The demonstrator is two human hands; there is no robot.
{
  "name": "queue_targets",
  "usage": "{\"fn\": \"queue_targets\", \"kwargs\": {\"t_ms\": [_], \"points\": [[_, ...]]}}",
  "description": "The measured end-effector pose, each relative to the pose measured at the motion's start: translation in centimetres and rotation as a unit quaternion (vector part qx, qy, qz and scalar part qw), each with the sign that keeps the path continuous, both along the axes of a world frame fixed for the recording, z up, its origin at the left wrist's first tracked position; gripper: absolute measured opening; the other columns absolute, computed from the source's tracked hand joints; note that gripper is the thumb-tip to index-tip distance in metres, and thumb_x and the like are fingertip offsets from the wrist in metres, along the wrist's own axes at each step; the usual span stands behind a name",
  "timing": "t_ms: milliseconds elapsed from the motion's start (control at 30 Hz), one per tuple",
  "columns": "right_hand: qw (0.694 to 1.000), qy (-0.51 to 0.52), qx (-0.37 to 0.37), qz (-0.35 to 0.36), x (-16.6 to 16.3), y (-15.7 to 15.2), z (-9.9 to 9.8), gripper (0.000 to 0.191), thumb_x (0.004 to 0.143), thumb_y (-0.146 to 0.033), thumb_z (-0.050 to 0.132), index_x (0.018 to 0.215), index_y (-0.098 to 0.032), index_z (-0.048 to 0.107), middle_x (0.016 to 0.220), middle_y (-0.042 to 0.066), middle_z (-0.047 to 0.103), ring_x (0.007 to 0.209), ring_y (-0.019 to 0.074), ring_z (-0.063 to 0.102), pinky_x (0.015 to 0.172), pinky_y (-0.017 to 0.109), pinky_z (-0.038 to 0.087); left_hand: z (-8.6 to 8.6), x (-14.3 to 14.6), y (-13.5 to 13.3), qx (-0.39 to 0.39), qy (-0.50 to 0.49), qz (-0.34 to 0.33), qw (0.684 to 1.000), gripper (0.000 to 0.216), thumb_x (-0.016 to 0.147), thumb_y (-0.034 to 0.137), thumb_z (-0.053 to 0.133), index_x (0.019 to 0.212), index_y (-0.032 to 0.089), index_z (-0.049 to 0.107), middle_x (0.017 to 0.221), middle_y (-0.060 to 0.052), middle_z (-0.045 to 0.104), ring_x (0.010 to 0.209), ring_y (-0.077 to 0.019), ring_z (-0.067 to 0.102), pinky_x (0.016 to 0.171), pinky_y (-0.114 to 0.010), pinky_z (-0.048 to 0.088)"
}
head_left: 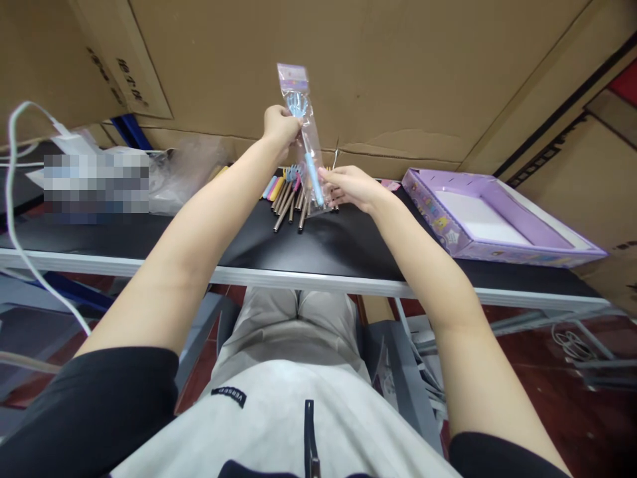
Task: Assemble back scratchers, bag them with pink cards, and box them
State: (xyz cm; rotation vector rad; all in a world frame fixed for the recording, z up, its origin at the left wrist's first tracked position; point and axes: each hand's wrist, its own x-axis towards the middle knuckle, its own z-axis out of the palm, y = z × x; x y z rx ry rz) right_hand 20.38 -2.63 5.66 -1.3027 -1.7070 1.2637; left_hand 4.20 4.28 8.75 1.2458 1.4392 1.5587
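My left hand pinches the upper part of a clear plastic bag with a purple header card. Inside the bag is a light blue back scratcher, its claw up by the header and its handle at the lower end. My right hand has its thumb and fingers closed at the bag's lower right edge, beside the handle. The bag is held tilted above the black tabletop. Behind and below it lies a pile of loose back scratchers with metal rods and blue, yellow and pink parts, partly hidden by the bag.
A shallow purple printed box with a white inside lies at the right of the black table. Crumpled clear plastic bags and a white cable are at the left. A cardboard wall rises behind the table.
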Motion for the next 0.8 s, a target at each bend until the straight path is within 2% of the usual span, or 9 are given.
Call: {"fn": "queue_targets", "kwargs": {"t_ms": [100,200,333,400,500,567,633,700,800], "points": [[0.998,0.035,-0.050,0.022,0.2,-0.7,-0.1,0.029,0.094,-0.037,0.073,0.083,-0.014,0.062,0.073,0.006,0.068,0.060,0.0130,0.066,0.057,0.023,0.055,-0.4,0.2,0.4,0.005,-0.030,0.026,0.999,0.036,0.096,0.007,0.060,0.075,0.024,0.036,0.070,0.006,0.049,0.065,-0.0029,0.053,0.060,-0.020,0.046],[0.998,0.055,-0.028,0.000,1.0,-0.8,-0.1,0.025,0.094,-0.026,0.074,0.077,-0.012,0.061,0.066,0.003,0.063,0.052,0.0092,0.059,0.053,0.021,0.052,-0.3,0.8,0.1,0.014,-0.061,0.029,0.998,0.036,0.098,0.007,0.058,0.074,0.023,0.037,0.071,0.005,0.047,0.069,-0.0040,0.055,0.063,-0.020,0.047],[0.997,0.021,0.034,-0.060,4.1,-1.7,1.5,0.025,0.091,-0.020,0.077,0.072,-0.011,0.063,0.062,0.002,0.061,0.049,0.0074,0.054,0.051,0.022,0.049,0.3,0.4,-1.6,-0.027,-0.024,-0.090,0.995,0.025,0.099,0.013,0.060,0.084,0.024,0.043,0.074,0.003,0.056,0.075,-0.0107,0.061,0.070,-0.026,0.053],[0.991,-0.026,0.065,-0.115,7.1,-2.4,2.9,0.026,0.094,-0.015,0.071,0.070,-0.010,0.065,0.061,0.003,0.061,0.047,0.0062,0.053,0.052,0.023,0.047,0.5,-1.0,-2.2,-0.024,0.045,-0.106,0.993,0.018,0.098,0.013,0.061,0.096,0.022,0.046,0.083,0.001,0.061,0.077,-0.0134,0.062,0.076,-0.031,0.054],[0.958,-0.122,0.118,-0.232,12.9,-3.8,5.0,0.022,0.094,-0.005,0.066,0.073,-0.008,0.069,0.062,0.005,0.064,0.050,0.0043,0.056,0.060,0.027,0.047,0.4,-4.4,-2.6,0.020,0.195,-0.069,0.978,0.018,0.093,0.006,0.063,0.106,0.015,0.054,0.089,-0.003,0.062,0.075,-0.0137,0.059,0.085,-0.035,0.053],[0.937,-0.157,0.110,-0.293,16.8,-4.6,6.0,0.026,0.093,-0.004,0.067,0.068,-0.009,0.069,0.060,0.005,0.063,0.052,0.0032,0.059,0.070,0.032,0.050,0.3,-7.0,-2.8,0.042,0.269,-0.052,0.961,0.020,0.091,0.005,0.065,0.110,0.011,0.059,0.088,-0.004,0.062,0.074,-0.0130,0.058,0.090,-0.038,0.052],[0.917,-0.193,0.074,-0.343,20.1,-5.4,6.3,0.033,0.092,-0.001,0.066,0.060,-0.011,0.069,0.061,0.007,0.066,0.052,0.0027,0.059,0.076,0.037,0.050,0.3,-9.4,-3.5,0.054,0.303,-0.028,0.951,0.023,0.092,0.007,0.067,0.115,0.008,0.063,0.095,-0.006,0.066,0.077,-0.0127,0.060,0.092,-0.039,0.053],[0.880,-0.250,0.026,-0.402,22.5,-6.0,6.0,0.039,0.087,0.000,0.071,0.050,-0.012,0.067,0.058,0.009,0.065,0.048,0.0016,0.055,0.079,0.039,0.049,0.4,-11.3,-4.5,0.048,0.324,0.010,0.945,0.030,0.094,0.007,0.067,0.123,0.007,0.063,0.107,-0.009,0.070,0.086,-0.0136,0.065,0.093,-0.039,0.055],[0.875,-0.217,-0.059,-0.429,24.7,-6.2,4.5,0.048,0.086,0.006,0.068,0.042,-0.014,0.065,0.060,0.012,0.067,0.049,0.0033,0.059,0.079,0.036,0.051,1.0,-13.6,-6.3,0.009,0.372,0.073,0.925,0.040,0.096,0.009,0.065,0.136,0.005,0.059,0.123,-0.011,0.071,0.103,-0.0170,0.069,0.096,-0.038,0.056]]}}
